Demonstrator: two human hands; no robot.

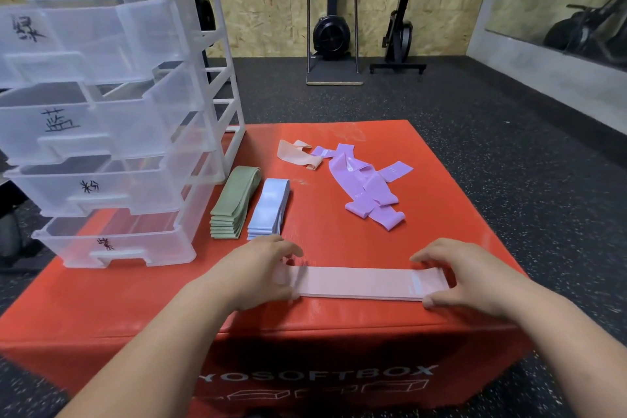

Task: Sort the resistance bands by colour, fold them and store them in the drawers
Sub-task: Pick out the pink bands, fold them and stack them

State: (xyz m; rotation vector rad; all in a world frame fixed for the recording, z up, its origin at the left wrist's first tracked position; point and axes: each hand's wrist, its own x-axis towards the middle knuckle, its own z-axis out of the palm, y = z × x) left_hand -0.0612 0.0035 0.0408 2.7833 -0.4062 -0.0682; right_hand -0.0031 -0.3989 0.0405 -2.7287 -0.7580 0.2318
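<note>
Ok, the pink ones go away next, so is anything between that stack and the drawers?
Yes, partly. The folded green stack and blue stack lie on the red box beside the drawer unit, across a straight slide from the pink stack that the left hand and right hand hold. Lifted over them, nothing visible blocks.

Drawer unit point(112, 125) blocks the red box's point(339, 326) far-left corner, green stack point(234, 204) and blue stack point(269, 209) just beside it; purple bands point(369, 187) clutter the far middle. The right edge looks passable.
</note>
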